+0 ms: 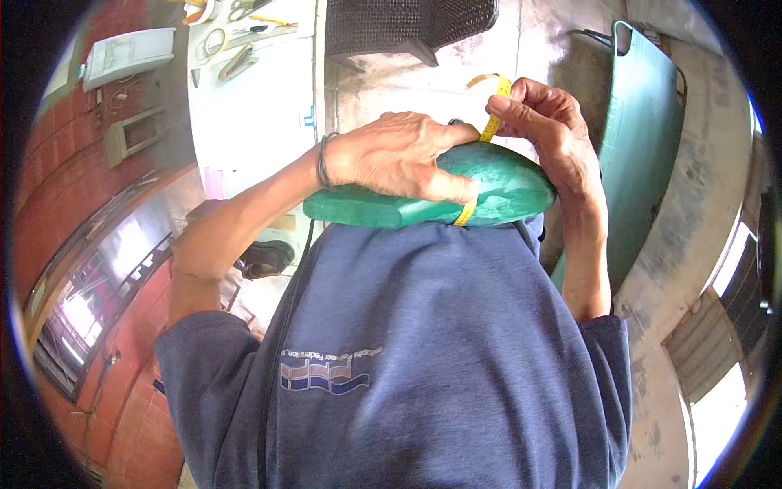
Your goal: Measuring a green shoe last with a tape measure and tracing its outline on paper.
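A long, smooth green shoe last (509,183) lies crosswise in front of my chest, its rounded end to the right. My left hand (407,159) grips it from above, with the thumb on the near side and the fingers over the far side. A yellow measuring tape (465,213) goes around the last and passes under my left thumb. Beyond the last, my right hand (546,122) pinches the tape's upper part between thumb and fingers, and the tape's loose end curls to the left. The underside of the last is hidden.
To the left stands a white table (244,122), with scissors (244,10), a tape roll (213,41) and a pencil (273,20) at its far end. A dark woven chair (383,28) is ahead. A teal folding bed (643,130) stands right; a dark shoe (267,259) is lower left.
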### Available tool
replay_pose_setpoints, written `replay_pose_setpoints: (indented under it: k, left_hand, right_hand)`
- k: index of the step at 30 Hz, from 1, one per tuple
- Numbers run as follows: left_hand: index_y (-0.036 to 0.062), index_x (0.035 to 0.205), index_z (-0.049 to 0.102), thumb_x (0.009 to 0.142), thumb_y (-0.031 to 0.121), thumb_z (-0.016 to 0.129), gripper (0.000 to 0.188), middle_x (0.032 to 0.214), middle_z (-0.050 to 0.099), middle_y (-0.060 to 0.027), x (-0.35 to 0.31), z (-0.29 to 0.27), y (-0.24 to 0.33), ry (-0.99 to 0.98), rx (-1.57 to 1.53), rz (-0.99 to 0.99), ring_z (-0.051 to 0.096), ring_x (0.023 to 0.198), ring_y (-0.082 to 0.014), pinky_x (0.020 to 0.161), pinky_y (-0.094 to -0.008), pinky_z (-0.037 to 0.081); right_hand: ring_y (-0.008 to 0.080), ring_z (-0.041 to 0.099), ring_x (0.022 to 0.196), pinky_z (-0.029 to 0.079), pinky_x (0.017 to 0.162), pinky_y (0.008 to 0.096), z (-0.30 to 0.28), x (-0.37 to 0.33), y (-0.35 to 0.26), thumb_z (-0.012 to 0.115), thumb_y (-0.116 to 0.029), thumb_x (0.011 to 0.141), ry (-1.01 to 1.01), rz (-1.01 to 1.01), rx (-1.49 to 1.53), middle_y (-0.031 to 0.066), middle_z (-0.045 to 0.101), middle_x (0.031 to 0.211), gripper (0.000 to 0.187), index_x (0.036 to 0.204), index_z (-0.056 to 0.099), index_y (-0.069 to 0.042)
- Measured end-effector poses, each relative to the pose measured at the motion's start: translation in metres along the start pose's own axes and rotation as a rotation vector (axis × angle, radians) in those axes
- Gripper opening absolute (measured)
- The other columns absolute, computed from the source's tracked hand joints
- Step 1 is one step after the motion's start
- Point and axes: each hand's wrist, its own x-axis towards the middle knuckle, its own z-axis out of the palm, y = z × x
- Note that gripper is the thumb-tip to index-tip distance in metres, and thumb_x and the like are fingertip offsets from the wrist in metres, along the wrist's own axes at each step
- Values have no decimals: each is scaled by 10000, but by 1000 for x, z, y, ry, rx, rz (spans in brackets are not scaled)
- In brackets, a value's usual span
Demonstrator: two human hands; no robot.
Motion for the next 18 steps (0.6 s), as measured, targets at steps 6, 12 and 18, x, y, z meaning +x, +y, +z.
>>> replay_pose_setpoints:
  k: [6,12,18]
  left_hand:
    - [37,1344,544,843,436,617,645,1181,645,-211,0,1,-19,57,-216,144,607,1115,-315,947,-399,468]
    - [53,1453,479,908,384,582,645,1365,599,-156,-2,-1,-28,-5,-299,48,534,1275,-257,1091,-361,380]
    - [46,1459,473,919,351,598,633,1380,585,-167,-4,0,-31,18,-311,110,526,1291,-278,1111,-368,365]
  right_hand:
    - [113,592,702,476,691,274,19,-39,-25,764,-191,872,53,-329,-438,59,657,730,231,787,661,-2]
    - [207,692,793,533,755,317,34,-81,-17,805,-49,798,77,-493,-447,95,713,836,112,889,743,-27]
    - [212,701,838,531,812,328,38,-92,8,804,-71,806,102,-409,-400,92,735,880,120,909,753,-35]
